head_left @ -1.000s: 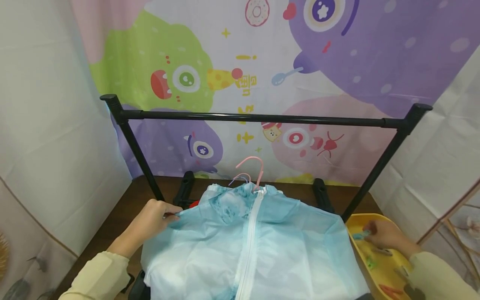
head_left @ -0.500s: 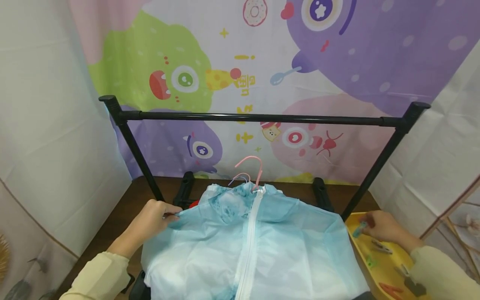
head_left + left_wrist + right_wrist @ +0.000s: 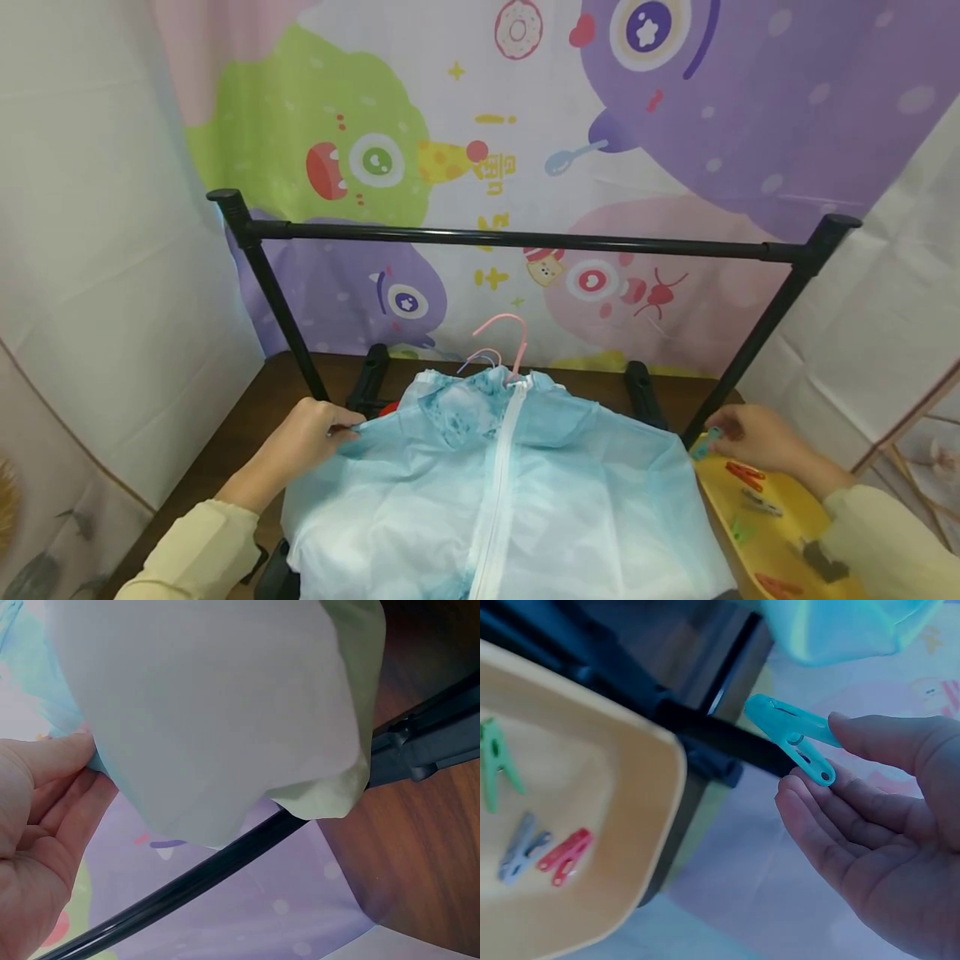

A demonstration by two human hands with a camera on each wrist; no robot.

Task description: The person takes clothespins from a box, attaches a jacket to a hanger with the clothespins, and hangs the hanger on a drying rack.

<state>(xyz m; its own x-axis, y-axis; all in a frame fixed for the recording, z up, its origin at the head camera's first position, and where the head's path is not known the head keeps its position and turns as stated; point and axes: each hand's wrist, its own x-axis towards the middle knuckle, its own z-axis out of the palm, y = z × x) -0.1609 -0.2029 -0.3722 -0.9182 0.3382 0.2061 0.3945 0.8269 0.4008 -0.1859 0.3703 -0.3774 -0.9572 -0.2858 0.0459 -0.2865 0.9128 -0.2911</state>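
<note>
A light blue, zip-front jacket (image 3: 420, 492) hangs on a pink hanger (image 3: 522, 337), spread out in front of me. At its left shoulder my left hand (image 3: 303, 442) pinches the cloth between thumb and fingers; the left wrist view shows the same grip beside a pale sleeve (image 3: 210, 712). My right hand (image 3: 765, 442) is at the far end of the yellow tray, a little off the jacket's right shoulder. Between its thumb and fingers it holds a teal clothespin (image 3: 791, 735), whose jaw end points away from the palm.
In the yellow tray (image 3: 723, 521) lie several clothespins, among them a red one (image 3: 566, 855), a grey one (image 3: 521, 851) and a green one (image 3: 496, 761). A black rack (image 3: 525, 240) stands over the brown table (image 3: 225, 433), its bar behind the jacket. Patterned cloth hangs behind.
My right hand has risen from inside the tray toward its far left end, carrying the teal clothespin. A red clothespin has come into sight below it. The left hand has stayed put.
</note>
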